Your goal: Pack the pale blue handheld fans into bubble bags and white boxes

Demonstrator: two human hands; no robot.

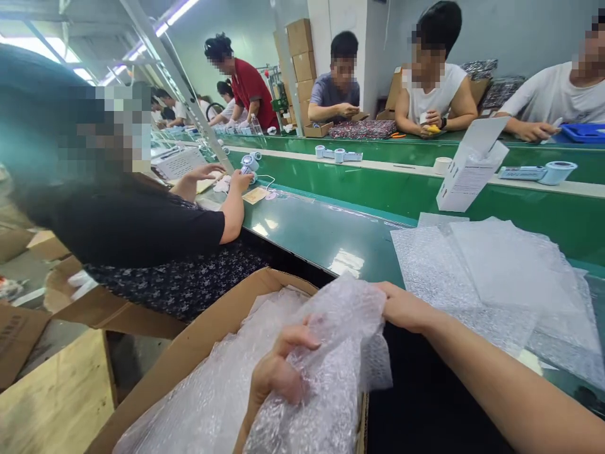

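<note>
Clear bubble wrap bags (340, 315) are bunched between my two hands, above an open cardboard box (155, 359) that holds more of them. My left hand (283, 366) is closed on the near part of the bunch, its fingers partly sunk in the plastic. At the bunch's upper right edge, my right hand (401, 306) grips the plastic; its fingertips are hidden behind it. More flat bubble wrap sheets (501, 277) lie spread on the green table to the right of my right hand.
A white carton (466, 170) stands open by the conveyor belt (397, 165). White-and-blue devices (339, 154) lie on the belt. Close on my left, a co-worker in a black sleeve (155, 221) handles a similar device. Several people sit across the line. A plywood board (57, 391) is at lower left.
</note>
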